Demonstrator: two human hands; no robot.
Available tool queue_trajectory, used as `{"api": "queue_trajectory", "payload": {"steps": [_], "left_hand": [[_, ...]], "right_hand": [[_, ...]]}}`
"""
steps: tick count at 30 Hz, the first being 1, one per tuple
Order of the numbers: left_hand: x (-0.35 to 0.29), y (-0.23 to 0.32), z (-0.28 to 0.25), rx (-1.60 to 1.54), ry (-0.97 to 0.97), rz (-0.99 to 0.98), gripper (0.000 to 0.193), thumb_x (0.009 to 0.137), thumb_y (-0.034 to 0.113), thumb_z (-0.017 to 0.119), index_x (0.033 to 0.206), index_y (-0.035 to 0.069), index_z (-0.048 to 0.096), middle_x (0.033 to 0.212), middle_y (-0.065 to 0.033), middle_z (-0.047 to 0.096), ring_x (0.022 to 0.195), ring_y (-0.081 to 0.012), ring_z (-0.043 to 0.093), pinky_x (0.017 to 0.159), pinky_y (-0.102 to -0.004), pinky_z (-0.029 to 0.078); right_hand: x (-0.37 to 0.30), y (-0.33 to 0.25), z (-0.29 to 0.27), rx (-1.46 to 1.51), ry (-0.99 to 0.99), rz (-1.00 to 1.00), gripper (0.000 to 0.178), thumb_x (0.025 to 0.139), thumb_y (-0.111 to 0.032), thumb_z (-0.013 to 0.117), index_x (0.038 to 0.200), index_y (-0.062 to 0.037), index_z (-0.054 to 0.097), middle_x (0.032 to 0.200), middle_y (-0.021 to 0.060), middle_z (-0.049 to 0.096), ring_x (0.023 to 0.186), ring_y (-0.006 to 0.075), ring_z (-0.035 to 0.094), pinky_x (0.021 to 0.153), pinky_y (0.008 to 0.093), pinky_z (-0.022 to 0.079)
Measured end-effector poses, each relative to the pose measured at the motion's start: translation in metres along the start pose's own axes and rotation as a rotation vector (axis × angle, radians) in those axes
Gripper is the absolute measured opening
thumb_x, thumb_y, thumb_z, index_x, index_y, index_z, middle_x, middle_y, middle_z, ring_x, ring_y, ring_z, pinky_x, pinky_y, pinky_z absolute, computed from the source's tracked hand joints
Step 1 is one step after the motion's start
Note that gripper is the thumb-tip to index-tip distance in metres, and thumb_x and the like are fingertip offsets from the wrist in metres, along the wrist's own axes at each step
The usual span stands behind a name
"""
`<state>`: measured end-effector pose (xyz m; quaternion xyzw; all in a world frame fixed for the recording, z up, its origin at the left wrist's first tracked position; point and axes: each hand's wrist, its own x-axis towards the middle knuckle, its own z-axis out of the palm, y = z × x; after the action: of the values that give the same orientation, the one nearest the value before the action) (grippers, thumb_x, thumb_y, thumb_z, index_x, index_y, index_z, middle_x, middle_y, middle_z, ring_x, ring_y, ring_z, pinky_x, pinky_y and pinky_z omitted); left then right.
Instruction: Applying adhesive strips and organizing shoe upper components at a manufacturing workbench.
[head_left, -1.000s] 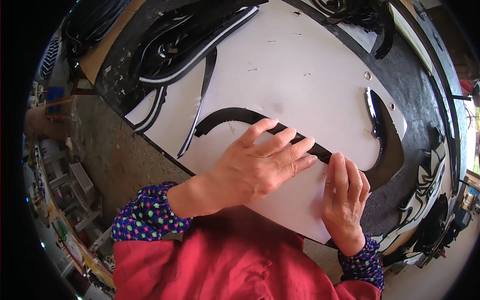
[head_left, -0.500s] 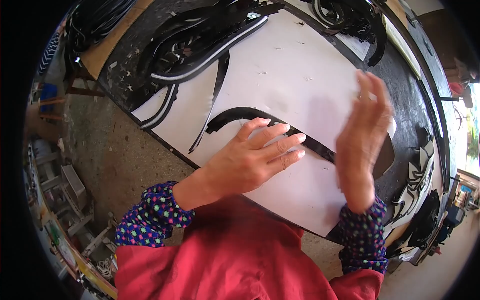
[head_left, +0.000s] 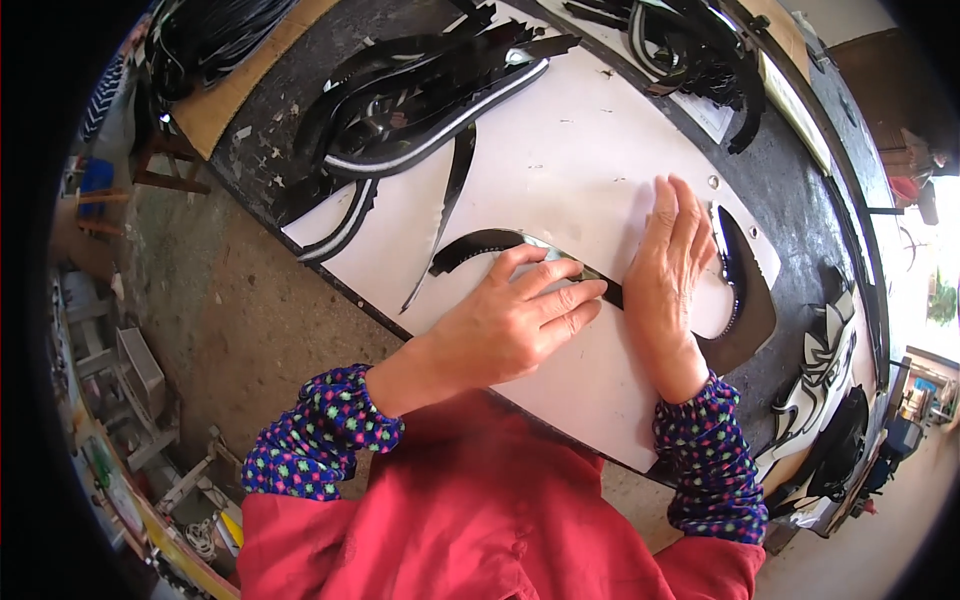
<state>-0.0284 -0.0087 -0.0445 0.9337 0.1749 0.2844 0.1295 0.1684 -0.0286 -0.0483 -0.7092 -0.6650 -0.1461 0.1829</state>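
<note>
Spread-fingered left hand [head_left: 500, 330] touches a black strip [head_left: 476, 244] — right hand [head_left: 664, 290], fingers nearly together, over it — marks on paper [head_left: 706, 116] unreadable.

from here i see brown cardboard [head_left: 212, 120] along the far left edge of the table [head_left: 795, 220] — and black-edged white cutouts [head_left: 828, 355] by its right edge.
</note>
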Motion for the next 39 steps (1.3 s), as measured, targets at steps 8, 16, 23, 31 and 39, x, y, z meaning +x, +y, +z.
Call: {"api": "queue_trajectory", "payload": {"steps": [8, 16, 23, 31, 39], "left_hand": [[-0.012, -0.015, 0.001, -0.2, 0.09, -0.077, 0.027, 0.079, 0.003, 0.06, 0.103, 0.006, 0.073, 0.112, -0.0032, 0.07, 0.107, -0.0208, 0.061, 0.095, -0.0368, 0.042], [0.037, 0.077, 0.05, -0.465, 0.045, -0.086, 0.078, 0.082, 0.025, 0.071, 0.146, -0.002, 0.036, 0.145, -0.0185, 0.043, 0.136, -0.0333, 0.038, 0.114, -0.0421, 0.029], [0.113, 0.158, 0.028, -0.967, 0.322, -0.199, 0.095, 0.086, 0.006, 0.066, 0.156, 0.004, 0.001, 0.15, -0.0236, 0.033, 0.122, -0.0371, 0.049, 0.1, -0.0415, 0.041], [0.144, -0.01, -0.202, -0.663, 0.679, -0.257, 0.038, 0.098, 0.019, 0.057, 0.128, -0.005, 0.054, 0.081, -0.0089, 0.065, 0.054, -0.0144, 0.056, 0.054, -0.0337, 0.049], [0.141, -0.185, -0.331, 0.233, 0.495, -0.09, 0.043, 0.095, -0.007, 0.043, 0.135, 0.004, 0.056, 0.144, -0.0143, 0.048, 0.133, -0.0252, 0.046, 0.109, -0.0305, 0.043]], "right_hand": [[-0.023, 0.083, -0.042, 0.154, 0.087, 0.303, 0.043, 0.096, -0.016, 0.058, 0.136, -0.0038, 0.049, 0.13, 0.0176, 0.057, 0.122, 0.0323, 0.052, 0.101, 0.0424, 0.041], [-0.086, 0.144, -0.102, 0.258, 0.053, 0.545, 0.039, 0.089, -0.006, 0.066, 0.124, 0.0017, 0.052, 0.116, 0.0142, 0.059, 0.104, 0.026, 0.057, 0.091, 0.0369, 0.044], [-0.022, -0.002, -0.245, 1.059, 0.196, 0.444, 0.044, 0.094, -0.012, 0.064, 0.132, 0.0059, 0.049, 0.108, 0.0124, 0.059, 0.079, 0.0167, 0.061, 0.067, 0.0226, 0.047], [-0.041, 0.021, -0.217, 0.989, 0.202, 0.438, 0.028, 0.094, -0.005, 0.059, 0.119, 0.006, 0.056, 0.101, 0.012, 0.064, 0.071, 0.0169, 0.059, 0.064, 0.0272, 0.047], [-0.113, 0.082, -0.164, 1.003, 0.133, 0.697, 0.032, 0.092, -0.001, 0.058, 0.124, 0.0011, 0.054, 0.115, 0.0119, 0.059, 0.074, 0.0124, 0.061, 0.064, 0.025, 0.048]]}}
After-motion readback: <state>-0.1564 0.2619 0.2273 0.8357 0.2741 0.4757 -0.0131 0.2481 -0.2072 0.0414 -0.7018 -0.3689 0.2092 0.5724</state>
